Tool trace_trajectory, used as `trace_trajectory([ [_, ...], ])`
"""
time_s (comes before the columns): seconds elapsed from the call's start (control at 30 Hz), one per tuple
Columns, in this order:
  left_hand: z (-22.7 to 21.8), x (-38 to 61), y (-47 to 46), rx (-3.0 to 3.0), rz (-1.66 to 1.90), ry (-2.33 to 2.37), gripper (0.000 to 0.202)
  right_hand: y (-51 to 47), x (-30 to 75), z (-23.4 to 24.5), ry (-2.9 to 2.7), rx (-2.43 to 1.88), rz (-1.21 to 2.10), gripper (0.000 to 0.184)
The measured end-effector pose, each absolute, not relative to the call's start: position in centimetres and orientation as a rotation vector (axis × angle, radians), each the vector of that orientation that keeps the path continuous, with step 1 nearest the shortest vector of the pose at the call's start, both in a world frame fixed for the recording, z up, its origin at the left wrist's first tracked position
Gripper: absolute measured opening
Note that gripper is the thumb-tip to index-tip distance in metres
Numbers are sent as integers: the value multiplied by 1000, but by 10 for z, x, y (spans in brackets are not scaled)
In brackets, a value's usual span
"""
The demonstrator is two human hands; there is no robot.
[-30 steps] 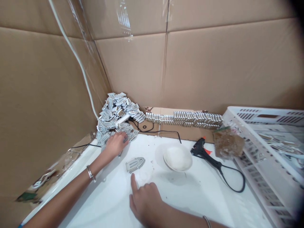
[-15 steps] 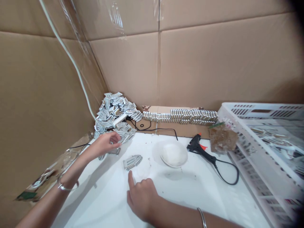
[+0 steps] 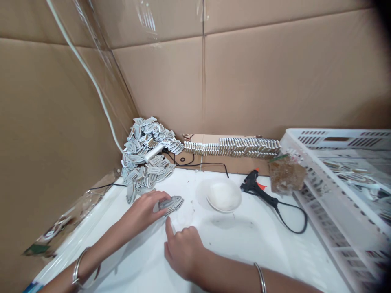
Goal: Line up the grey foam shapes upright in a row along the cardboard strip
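Note:
My left hand (image 3: 149, 208) is closed over the rear end of a small stack of flat grey pieces (image 3: 176, 202) with pointed tips and cut-out slots. Thumb and fingers pinch a grey piece there; whether it is one piece or several is partly hidden by the fingers. My right hand (image 3: 185, 251) rests on the white table just in front of the stack. Its index finger points at the stack's near edge, very close to it, while the other fingers are curled. Nothing shows in the right hand.
A heap of similar grey pieces (image 3: 146, 150) lies at the back left. Rows of upright pieces (image 3: 232, 147) line the cardboard wall. A white dish (image 3: 224, 196), a black glue gun (image 3: 259, 191), a brown block (image 3: 287, 175) and a white plastic crate (image 3: 317, 215) stand to the right.
My left hand has moved from the edge of the heap right and toward me, onto the small stack. My right hand has stayed nearly still.

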State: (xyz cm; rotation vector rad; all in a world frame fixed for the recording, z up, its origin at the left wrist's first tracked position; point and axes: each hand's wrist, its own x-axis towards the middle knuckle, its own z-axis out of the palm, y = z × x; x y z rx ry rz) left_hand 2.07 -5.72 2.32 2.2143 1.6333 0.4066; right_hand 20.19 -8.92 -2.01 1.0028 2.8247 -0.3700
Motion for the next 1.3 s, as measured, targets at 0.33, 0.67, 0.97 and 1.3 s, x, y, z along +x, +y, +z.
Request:
trace_trajectory([
  [0.33,15,14,-59,2248,405,1669,24,-90,201,-19,2842,1019,-359,70],
  [0.67,15,18,-59,2272,363,1677,24,-89,202,-17,2860,994,-356,70],
  [0.97,30,18,-57,2234,376,1762,38,-87,202,-19,2853,981,-326,68],
  [1.3,8,-40,39,2530,147,1943,39,-89,201,-26,2906,1015,-328,67],
])
